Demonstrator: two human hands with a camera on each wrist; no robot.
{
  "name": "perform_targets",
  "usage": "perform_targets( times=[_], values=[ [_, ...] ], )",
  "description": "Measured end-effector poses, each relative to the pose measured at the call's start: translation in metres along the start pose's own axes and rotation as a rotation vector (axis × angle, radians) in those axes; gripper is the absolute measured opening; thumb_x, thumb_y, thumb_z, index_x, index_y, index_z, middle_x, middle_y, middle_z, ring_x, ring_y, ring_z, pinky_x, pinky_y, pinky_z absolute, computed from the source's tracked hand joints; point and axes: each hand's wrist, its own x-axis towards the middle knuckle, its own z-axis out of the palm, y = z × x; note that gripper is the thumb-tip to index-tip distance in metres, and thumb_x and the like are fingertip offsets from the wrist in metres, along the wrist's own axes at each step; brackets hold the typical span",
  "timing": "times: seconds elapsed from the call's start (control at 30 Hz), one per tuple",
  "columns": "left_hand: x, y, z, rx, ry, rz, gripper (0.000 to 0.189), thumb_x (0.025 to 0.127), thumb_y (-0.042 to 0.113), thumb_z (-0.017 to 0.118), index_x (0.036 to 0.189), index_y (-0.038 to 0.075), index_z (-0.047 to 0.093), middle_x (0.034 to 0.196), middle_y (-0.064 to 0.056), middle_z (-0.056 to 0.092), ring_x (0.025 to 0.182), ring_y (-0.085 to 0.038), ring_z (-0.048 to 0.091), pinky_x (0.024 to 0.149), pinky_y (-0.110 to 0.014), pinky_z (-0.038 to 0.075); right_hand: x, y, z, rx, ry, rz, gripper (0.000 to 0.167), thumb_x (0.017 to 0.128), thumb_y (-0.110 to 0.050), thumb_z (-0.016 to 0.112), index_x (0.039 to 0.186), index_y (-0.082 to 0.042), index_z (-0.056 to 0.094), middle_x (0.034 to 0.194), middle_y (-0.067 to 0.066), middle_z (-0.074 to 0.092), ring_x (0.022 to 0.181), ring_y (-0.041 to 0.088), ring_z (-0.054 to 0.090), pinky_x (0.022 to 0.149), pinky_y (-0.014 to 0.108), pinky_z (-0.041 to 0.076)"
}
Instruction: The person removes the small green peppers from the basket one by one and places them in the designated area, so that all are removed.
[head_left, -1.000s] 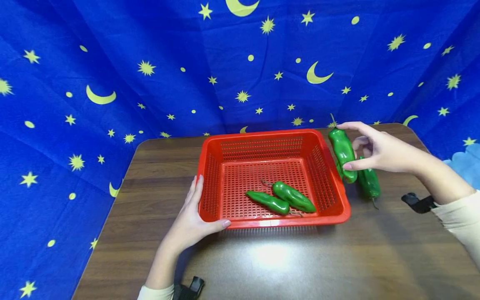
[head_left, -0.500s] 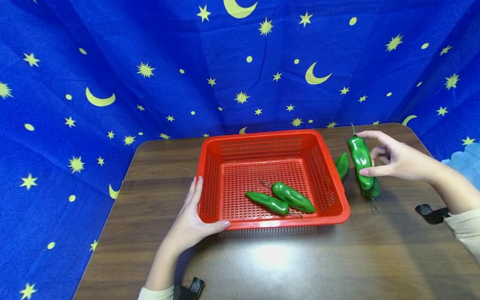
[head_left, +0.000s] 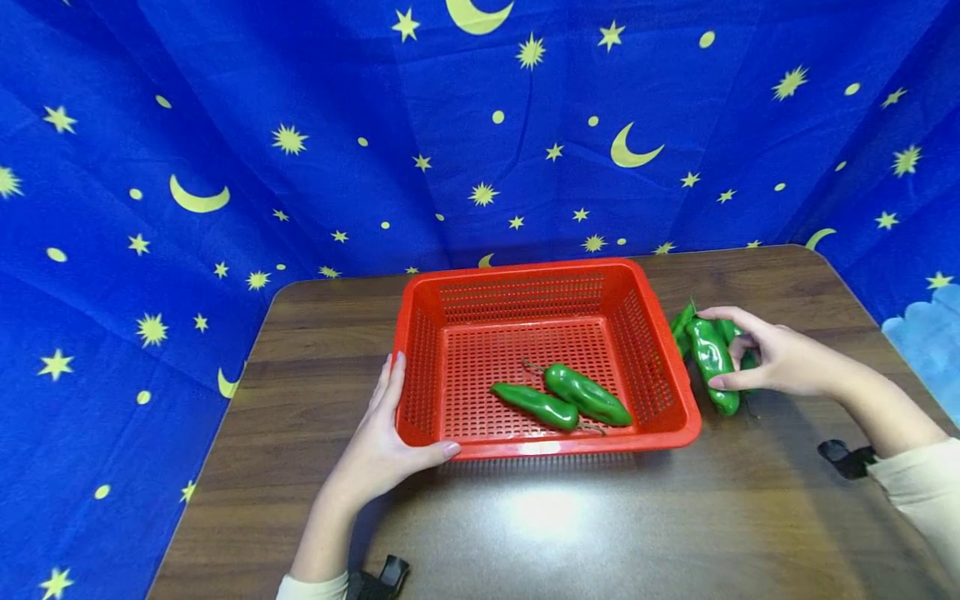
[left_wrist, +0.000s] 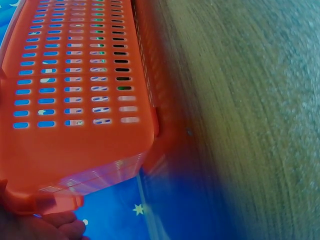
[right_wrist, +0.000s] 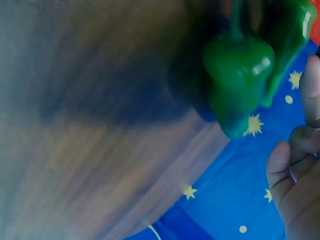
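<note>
Right hand (head_left: 780, 357) pinches green pepper (head_left: 712, 356) lengthwise, thumb-to-forefinger. Left hand (head_left: 381, 446), thumb spread, grips red basket (head_left: 573, 445) at near-left corner.

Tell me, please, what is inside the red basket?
In the basket, two peppers lie side by side toward the near side, their stems pointing opposite ways. The bit of floor directly beneath them is covered, so I cannot see it.
</note>
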Motion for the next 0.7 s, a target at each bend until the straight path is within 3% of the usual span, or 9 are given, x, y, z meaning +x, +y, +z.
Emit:
perform_targets(
  times=[0.3,0.47,0.7],
  values=[
    [0.0,0.0,-0.001,-0.008,-0.003,-0.002,0.135,0.063,0.058,0.088,0.158,0.04,-0.005,0.168,0.004,-0.009,0.154,-0.037,0.004,0.113,-0.069,0.023,0.001,-0.006,0.01,-0.205,-0.082,0.166,0.089,0.074,-0.042,0.087,0.144,-0.019,0.037,0.068,-0.013,0.059,0.062,0.002,0.052,0.06,0.023,0.038],
    [0.001,-0.001,-0.001,-0.018,-0.007,-0.005,0.134,0.063,0.059,0.088,0.158,0.041,-0.005,0.168,0.005,-0.009,0.154,-0.037,0.005,0.112,-0.069,0.027,-0.002,-0.006,0.011,-0.318,-0.091,0.195,0.093,0.071,-0.051,0.086,0.142,-0.018,0.036,0.069,-0.014,0.059,0.06,0.0,0.05,0.06,0.025,0.038],
    [0.001,-0.002,-0.001,-0.043,-0.007,0.009,0.134,0.063,0.058,0.088,0.158,0.04,-0.004,0.168,0.006,-0.009,0.154,-0.036,0.008,0.112,-0.068,0.028,-0.005,-0.005,0.019,-0.327,-0.142,0.228,0.094,0.069,-0.058,0.084,0.14,-0.016,0.039,0.067,-0.013,0.058,0.059,-0.001,0.05,0.057,0.023,0.038]
  ],
)
